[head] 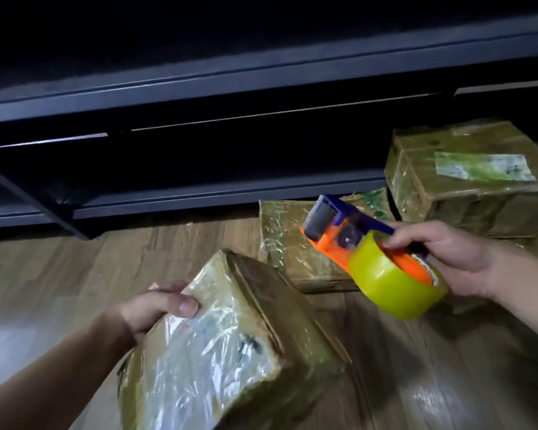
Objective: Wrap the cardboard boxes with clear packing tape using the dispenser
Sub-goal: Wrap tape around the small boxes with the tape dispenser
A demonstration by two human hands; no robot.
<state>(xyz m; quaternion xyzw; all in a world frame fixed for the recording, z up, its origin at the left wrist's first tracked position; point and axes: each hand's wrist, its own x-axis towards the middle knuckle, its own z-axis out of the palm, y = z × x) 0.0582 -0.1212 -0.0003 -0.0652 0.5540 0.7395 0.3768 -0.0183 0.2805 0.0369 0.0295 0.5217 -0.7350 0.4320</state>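
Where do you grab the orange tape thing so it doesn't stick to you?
Grip the tape dispenser by its handle end, coming from the right, as the right hand does. Its roller end points left, away from the grip, and the tape roll sits below the handle.

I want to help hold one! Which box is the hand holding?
The nearest box, tilted up: the left hand grips its edge. The flat box and the labelled box behind lie untouched.

Dim storeroom-like room: a dark metal shelving rack (230, 85), wood-plank floor (137, 259) beneath it, taped cardboard boxes (466, 181) piled beside it.
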